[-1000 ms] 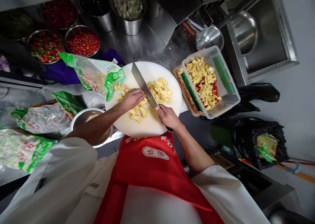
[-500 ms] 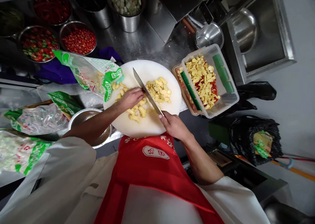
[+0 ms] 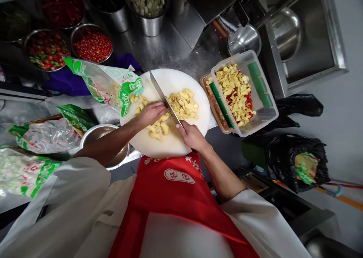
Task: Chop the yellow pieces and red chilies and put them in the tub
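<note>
My right hand (image 3: 193, 136) is closed round the handle of a long knife (image 3: 164, 98), whose blade lies slanted over the round white cutting board (image 3: 176, 146). Against the blade's left side, my left hand (image 3: 151, 113) has its fingers curled down on a yellow ginger-like piece, mostly hidden under them. Sliced yellow pieces (image 3: 184, 103) are heaped right of the blade. Whole knobbly pieces (image 3: 159, 130) lie left of it, below and beside my left hand. An open green-and-white plastic bag (image 3: 113, 87) rests on the board's left edge.
Right of the board stands a clear bin (image 3: 262, 116) with yellow slices over red chopped pieces. A steel bowl (image 3: 124, 157) sits under my left forearm. Filled steel pots, one with red chillies (image 3: 92, 47), line the back left. A black-lined bin (image 3: 283, 152) is at right.
My right hand has shifted slightly left and toward the blade, and the knife's tip has moved up and left. My left hand stays almost in place on the pieces.
</note>
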